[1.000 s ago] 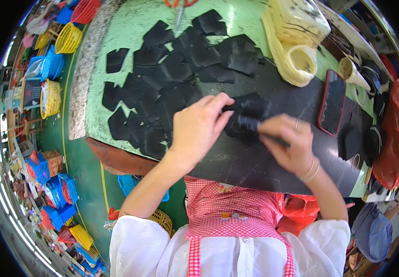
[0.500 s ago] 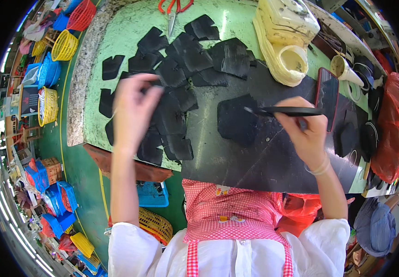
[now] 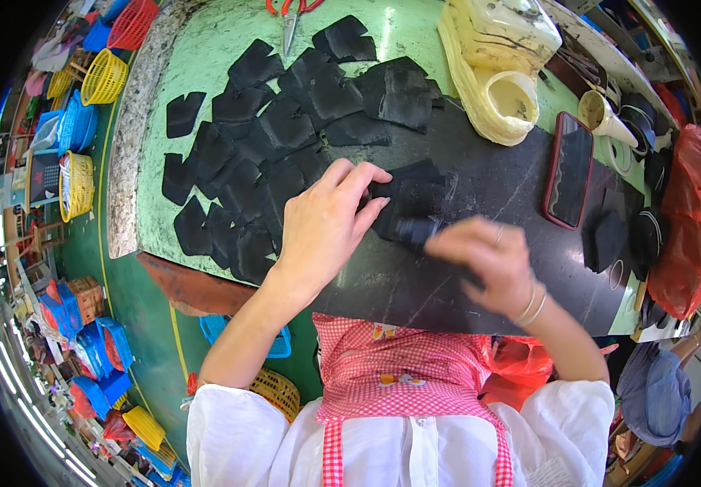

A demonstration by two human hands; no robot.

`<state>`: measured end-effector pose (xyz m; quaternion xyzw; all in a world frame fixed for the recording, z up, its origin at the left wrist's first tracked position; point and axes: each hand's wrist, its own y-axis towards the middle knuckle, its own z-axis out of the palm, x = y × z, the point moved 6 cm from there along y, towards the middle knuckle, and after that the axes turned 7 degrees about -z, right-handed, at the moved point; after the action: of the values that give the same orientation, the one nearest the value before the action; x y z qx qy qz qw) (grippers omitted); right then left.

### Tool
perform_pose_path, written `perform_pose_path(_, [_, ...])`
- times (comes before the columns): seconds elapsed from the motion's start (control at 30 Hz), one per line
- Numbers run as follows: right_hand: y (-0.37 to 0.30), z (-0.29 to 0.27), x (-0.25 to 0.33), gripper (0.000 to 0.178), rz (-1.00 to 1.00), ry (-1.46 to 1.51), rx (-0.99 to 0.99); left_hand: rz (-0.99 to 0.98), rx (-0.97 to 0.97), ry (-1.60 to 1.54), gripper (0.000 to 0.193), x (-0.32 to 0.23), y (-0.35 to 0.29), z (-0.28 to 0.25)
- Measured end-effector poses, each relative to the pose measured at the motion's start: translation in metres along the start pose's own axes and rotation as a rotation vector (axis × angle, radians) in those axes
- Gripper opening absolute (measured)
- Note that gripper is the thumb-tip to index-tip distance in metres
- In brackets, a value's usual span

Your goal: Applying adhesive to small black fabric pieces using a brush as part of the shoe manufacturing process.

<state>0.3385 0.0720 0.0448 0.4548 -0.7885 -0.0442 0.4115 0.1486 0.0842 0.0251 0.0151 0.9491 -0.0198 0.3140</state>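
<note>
Left hand [image 3: 324, 225], thumb and finger parted, rests at the piece's edge — piece [image 3: 414, 185] likely steadied there; right hand [image 3: 487, 261], blurred, fingers curled, grips a tool [image 3: 417, 230].

The scene is viewed from the person's head, through the left one of two wide fisheye cameras worn side by side. The view is aimed steeply downward, so that the counter [image 3: 415, 32] is spread across the middle and top of the frame. The left grip [image 3: 326, 219] and right grip [image 3: 492, 264] are caught near the centre, at close range. The checked apron [image 3: 403, 353] and white sleeves [image 3: 233, 430] are seen from above at the lower edge. Farther off, the green floor [image 3: 135, 325] is taken in at left, and light strips [image 3: 44, 421] are bent along the rim.
</note>
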Motion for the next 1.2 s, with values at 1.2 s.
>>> perform_pose_path(1.2, [0.013, -0.015, -0.021, 0.016, 0.045, -0.034, -0.068, 0.052, -0.034, 0.037, 0.019, -0.001, 0.0, -0.001])
